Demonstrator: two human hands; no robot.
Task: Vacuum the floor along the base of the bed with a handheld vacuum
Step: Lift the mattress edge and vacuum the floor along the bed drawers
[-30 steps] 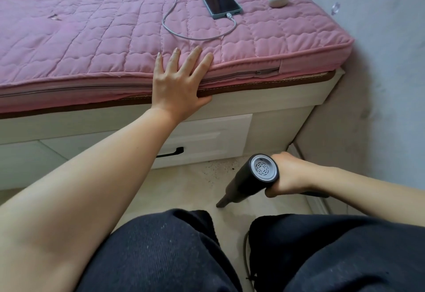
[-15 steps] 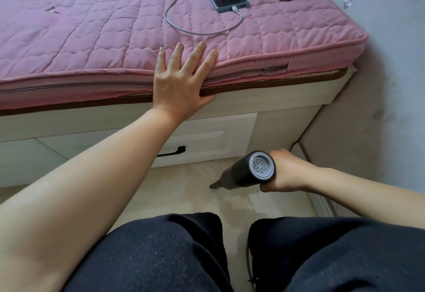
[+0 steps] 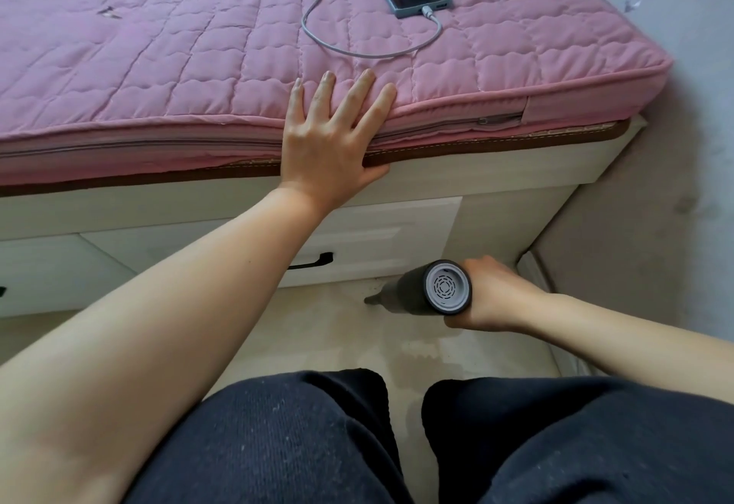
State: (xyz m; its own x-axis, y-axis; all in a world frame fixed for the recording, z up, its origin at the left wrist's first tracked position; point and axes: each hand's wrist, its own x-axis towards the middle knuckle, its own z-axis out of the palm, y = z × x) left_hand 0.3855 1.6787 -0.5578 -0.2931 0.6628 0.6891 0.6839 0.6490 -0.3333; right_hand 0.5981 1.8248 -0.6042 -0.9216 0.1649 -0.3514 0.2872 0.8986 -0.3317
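Gripping handheld vacuum (image 3: 421, 291) in right hand (image 3: 490, 297), left hand (image 3: 331, 138) flat on mattress (image 3: 159, 66)

No readable text, label, brand or number appears anywhere.

Right hand's (image 3: 486, 295) fingers behind vacuum (image 3: 427, 291)

Dark handheld vacuum (image 3: 413, 289) lies low, nozzle at floor (image 3: 317, 328) beside bed base (image 3: 397, 233).
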